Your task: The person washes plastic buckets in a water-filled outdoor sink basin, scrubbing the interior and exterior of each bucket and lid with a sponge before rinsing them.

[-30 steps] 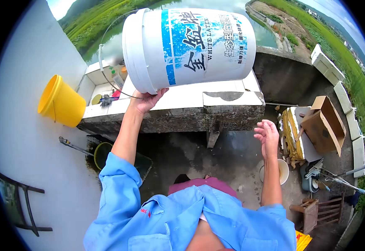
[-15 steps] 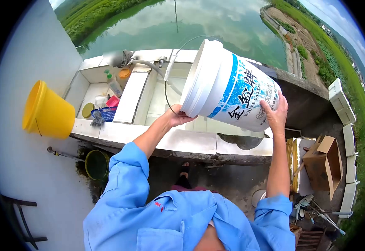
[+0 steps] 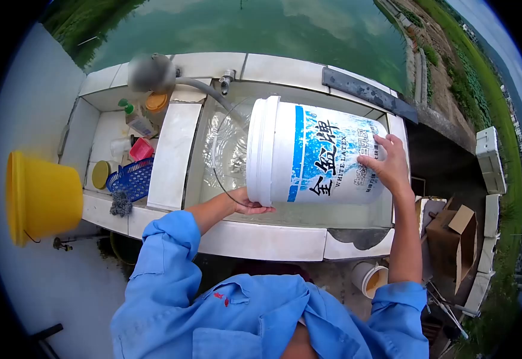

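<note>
A large white bucket with blue and black lettering lies on its side over the tiled basin, its mouth toward the left. Under its rim, my left hand holds it with the fingers bent beneath. My right hand grips the base end from the right, thumb on the lettering. The thin wire handle hangs off the mouth side. Rippling water shows in the basin beside a grey hose. Whether the bucket holds anything is hidden.
A yellow bucket stands at the left. Bottles, a pink scoop and a blue basket sit in the side compartment. A metal tap is on the back ledge. At the lower right are a small white bucket and a cardboard box.
The white bucket has come down over the basin and is now nearly level. My right hand, free a second ago, has taken hold of its base end. The view has tipped down.
</note>
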### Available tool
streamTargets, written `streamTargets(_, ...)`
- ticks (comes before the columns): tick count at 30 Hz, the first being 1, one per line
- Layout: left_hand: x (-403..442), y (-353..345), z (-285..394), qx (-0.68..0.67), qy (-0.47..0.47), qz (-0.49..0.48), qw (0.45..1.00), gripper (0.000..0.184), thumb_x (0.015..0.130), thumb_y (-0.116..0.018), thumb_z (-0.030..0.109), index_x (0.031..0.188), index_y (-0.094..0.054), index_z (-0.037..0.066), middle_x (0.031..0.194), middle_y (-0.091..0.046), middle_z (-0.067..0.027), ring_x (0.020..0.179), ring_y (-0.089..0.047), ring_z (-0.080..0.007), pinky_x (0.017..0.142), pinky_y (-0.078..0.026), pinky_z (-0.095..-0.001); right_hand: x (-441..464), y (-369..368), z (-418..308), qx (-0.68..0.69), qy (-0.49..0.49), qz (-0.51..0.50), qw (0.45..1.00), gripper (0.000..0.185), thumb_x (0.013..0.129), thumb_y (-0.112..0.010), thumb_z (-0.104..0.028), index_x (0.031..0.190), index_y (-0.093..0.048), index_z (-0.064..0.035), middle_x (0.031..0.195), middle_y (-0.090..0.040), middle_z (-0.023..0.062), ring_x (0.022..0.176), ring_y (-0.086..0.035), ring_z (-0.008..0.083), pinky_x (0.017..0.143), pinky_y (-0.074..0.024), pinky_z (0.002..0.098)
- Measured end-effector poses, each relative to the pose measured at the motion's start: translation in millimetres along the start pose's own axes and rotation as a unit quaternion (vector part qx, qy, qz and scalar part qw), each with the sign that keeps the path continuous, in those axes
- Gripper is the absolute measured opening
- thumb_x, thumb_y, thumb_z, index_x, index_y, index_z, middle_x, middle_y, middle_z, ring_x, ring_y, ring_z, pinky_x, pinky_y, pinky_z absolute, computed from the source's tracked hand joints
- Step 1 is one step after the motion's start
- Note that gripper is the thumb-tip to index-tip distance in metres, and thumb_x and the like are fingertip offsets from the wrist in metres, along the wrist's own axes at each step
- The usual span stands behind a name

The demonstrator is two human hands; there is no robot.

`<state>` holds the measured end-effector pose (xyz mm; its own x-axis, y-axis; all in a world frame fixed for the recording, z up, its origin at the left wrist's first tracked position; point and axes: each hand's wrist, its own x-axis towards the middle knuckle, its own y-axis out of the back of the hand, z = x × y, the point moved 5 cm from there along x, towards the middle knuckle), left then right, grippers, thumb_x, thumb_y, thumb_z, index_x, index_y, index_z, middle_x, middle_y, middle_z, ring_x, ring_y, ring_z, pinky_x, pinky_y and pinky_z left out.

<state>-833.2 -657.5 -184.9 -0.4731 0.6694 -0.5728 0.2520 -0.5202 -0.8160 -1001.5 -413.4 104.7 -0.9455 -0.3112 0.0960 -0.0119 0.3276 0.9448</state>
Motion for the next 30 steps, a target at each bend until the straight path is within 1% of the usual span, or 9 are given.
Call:
streamTargets(1,-1,-4,-6,0.004,0.009,-0.002,1.0,0.035,0.088,-0.048,0.024,0.116,-0.049,0.003,0.107,-0.054,-0.0205,0.096,-0.058,-0.033,0.072,-0.055,-0.0269,-3,-3,2,0.004,-0.002,-0.001,1.0,0.067,0.058,-0.076,-0.039,0.112,-0.057,-0.0056,0.123,-0.042,0.018,0.111,-0.044,0.0318,0.091,-0.0386,0.0388)
streamTargets(3,-27,-30,13,-0.049,0.015,0.0,0.999,0.028,0.087,-0.049,0.01,0.112,-0.05,-0.003,0.099,-0.057,-0.0233,0.092,-0.06,-0.0319,0.071,-0.056,-0.0302,7,15,-12,-0.004,-0.002,0.012,1.0,0.067,0.057,-0.077,-0.038,0.112,-0.057,-0.0058,0.123,-0.042,0.0177,0.111,-0.044,0.0321,0.091,-0.0388,0.0393)
streamTargets(11,-52,14,11,-0.053,0.149,0.032,0.987,0.029,0.089,-0.047,0.02,0.105,-0.054,-0.003,0.095,-0.059,-0.0215,0.085,-0.062,-0.0308,0.068,-0.056,-0.0304,-3,-24,-31,0.035,-0.026,-0.018,0.999,0.067,0.055,-0.079,-0.035,0.111,-0.057,-0.0073,0.124,-0.04,0.0158,0.112,-0.042,0.0316,0.09,-0.0397,0.041)
streamTargets(14,-43,42,10,-0.03,0.151,0.081,0.985,0.03,0.088,-0.049,0.02,0.106,-0.055,-0.003,0.096,-0.059,-0.0204,0.085,-0.062,-0.0305,0.067,-0.056,-0.0291,-9,-34,-27,0.032,-0.026,-0.019,0.999,0.066,0.055,-0.079,-0.035,0.111,-0.057,-0.0053,0.123,-0.04,0.0177,0.113,-0.042,0.0321,0.091,-0.0392,0.0402)
streamTargets(20,-46,42,11,-0.042,0.204,0.065,0.976,0.03,0.087,-0.05,0.02,0.11,-0.055,0.002,0.098,-0.059,-0.0189,0.085,-0.061,-0.0312,0.069,-0.056,-0.0294,-23,-55,-11,0.066,-0.024,-0.029,0.997,0.064,0.058,-0.078,-0.033,0.11,-0.056,-0.0028,0.119,-0.041,0.0203,0.11,-0.043,0.0338,0.088,-0.0406,0.0396)
streamTargets(24,-52,38,19,0.028,0.163,0.067,0.984,0.035,0.088,-0.049,0.026,0.113,-0.054,0.003,0.1,-0.059,-0.0165,0.091,-0.06,-0.0276,0.074,-0.055,-0.0297,-28,-59,-8,0.079,0.036,-0.006,0.996,0.051,0.065,-0.075,-0.027,0.107,-0.056,-0.0037,0.116,-0.042,0.0202,0.105,-0.046,0.0351,0.083,-0.0432,0.0403)
streamTargets(25,-60,26,27,0.075,0.115,0.08,0.987,0.038,0.087,-0.049,0.029,0.114,-0.053,0.003,0.102,-0.059,-0.0152,0.095,-0.059,-0.0257,0.078,-0.053,-0.0317,-29,-63,-4,0.084,0.036,-0.01,0.996,0.051,0.065,-0.075,-0.027,0.107,-0.056,-0.0037,0.116,-0.042,0.0202,0.105,-0.046,0.0351,0.083,-0.0432,0.0403)
streamTargets(28,-74,15,47,0.183,0.04,0.115,0.976,0.042,0.087,-0.048,0.034,0.117,-0.051,0.004,0.104,-0.058,-0.0139,0.099,-0.057,-0.0236,0.082,-0.05,-0.0346,-22,-72,12,0.12,0.044,-0.009,0.992,0.045,0.069,-0.072,-0.024,0.106,-0.057,-0.0036,0.114,-0.043,0.0173,0.093,-0.055,0.0292,0.075,-0.0471,0.0355)
streamTargets(30,-79,35,57,0.22,0.035,0.127,0.967,0.043,0.088,-0.047,0.035,0.117,-0.05,0.003,0.105,-0.058,-0.0139,0.099,-0.056,-0.0234,0.083,-0.049,-0.0355,-17,-72,28,0.229,0.011,-0.11,0.967,0.035,0.074,-0.067,-0.023,0.102,-0.059,-0.0026,0.102,-0.05,0.0135,0.075,-0.059,0.0205,0.063,-0.0476,0.0288)
